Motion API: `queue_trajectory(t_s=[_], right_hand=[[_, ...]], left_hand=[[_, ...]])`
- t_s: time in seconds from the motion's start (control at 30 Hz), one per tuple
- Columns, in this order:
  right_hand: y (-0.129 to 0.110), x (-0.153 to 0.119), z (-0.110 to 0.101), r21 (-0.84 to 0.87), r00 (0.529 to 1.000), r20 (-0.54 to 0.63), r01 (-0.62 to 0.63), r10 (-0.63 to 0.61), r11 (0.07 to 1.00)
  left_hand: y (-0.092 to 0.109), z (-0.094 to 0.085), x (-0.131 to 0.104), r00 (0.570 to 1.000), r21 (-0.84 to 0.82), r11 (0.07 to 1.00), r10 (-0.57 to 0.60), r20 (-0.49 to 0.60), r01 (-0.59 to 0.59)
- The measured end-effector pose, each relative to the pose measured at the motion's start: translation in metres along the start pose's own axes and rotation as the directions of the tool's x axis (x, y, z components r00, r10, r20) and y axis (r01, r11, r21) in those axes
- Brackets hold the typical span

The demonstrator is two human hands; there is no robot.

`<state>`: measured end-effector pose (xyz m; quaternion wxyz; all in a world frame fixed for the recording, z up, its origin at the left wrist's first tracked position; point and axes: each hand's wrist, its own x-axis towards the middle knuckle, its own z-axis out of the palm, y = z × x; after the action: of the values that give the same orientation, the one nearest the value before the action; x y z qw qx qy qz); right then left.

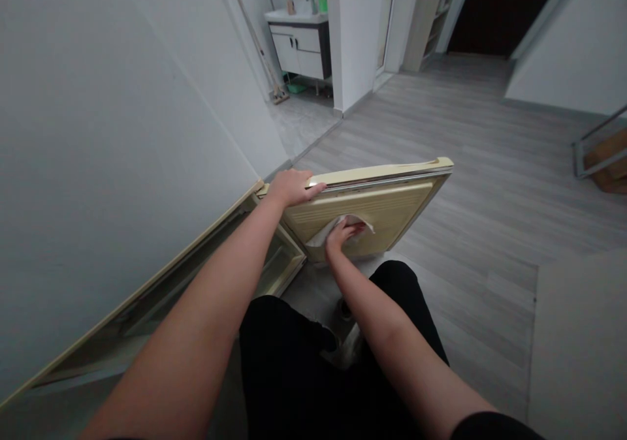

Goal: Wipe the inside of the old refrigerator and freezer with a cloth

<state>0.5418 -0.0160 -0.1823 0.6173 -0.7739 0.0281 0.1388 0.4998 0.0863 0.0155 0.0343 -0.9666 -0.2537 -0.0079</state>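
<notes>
A small cream refrigerator door stands swung out, its ribbed inner panel facing me. My left hand is closed over the door's top edge near the hinge end, with the thumb on the inner side. Against the inner panel, my right hand presses a thin white cloth, fingers on top of it; whether it is cloth or paper is hard to tell. The refrigerator body lies to the left, partly behind my left arm, and its dim interior shows what look like shelves.
A white wall rises along the left. Grey wood-look floor stretches right. Farther back stand a washbasin cabinet and a mop. A metal-framed stand is at the right edge. My knees are just below the door.
</notes>
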Motion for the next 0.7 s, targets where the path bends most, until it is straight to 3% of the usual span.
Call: queue_trajectory(t_s=[0.1,0.3,0.4,0.53,0.7], right_hand=[[-0.007,0.042,-0.031,0.011,0.992,-0.105,-0.065,0.066,0.998],[-0.025,0.135,-0.099,0.016,0.971,-0.234,-0.041,0.043,0.999],[-0.030,0.162,-0.115,0.014,0.965,-0.260,-0.003,0.007,1.000],[-0.022,0.152,-0.098,0.013,0.959,-0.280,-0.053,0.055,0.999],[0.006,0.077,-0.032,0.003,0.977,-0.187,-0.107,0.106,0.994]], left_hand=[[0.000,0.000,-0.001,1.000,-0.003,1.000,0.011,-0.008,-0.011],[0.000,0.004,0.003,1.000,-0.007,1.000,0.016,-0.007,-0.016],[0.000,0.004,0.005,1.000,0.004,1.000,-0.005,-0.005,0.005],[0.000,0.005,0.007,1.000,0.005,1.000,-0.012,0.002,0.012],[-0.002,0.008,0.010,1.000,0.016,0.999,-0.030,0.011,0.029]])
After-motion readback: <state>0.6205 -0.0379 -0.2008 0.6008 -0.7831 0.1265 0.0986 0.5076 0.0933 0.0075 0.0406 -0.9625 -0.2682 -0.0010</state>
